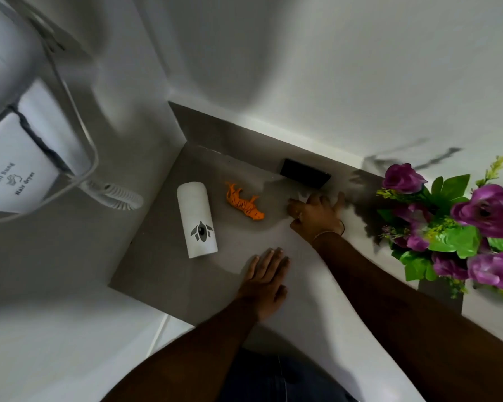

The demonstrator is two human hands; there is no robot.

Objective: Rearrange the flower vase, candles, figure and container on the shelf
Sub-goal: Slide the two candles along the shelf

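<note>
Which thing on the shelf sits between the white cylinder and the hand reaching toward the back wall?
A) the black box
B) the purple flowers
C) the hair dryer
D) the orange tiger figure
D: the orange tiger figure lies on the grey shelf with the white cylindrical container on one side and the right hand on the other.

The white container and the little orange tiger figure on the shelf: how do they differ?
The white container is a tall plain cylinder with a dark emblem; the orange tiger figure is a striped animal shape. The container is clearly bigger than the figure. The container appears to stand upright, while the figure seems to lie on its side. Both sit untouched on the grey shelf.
</note>
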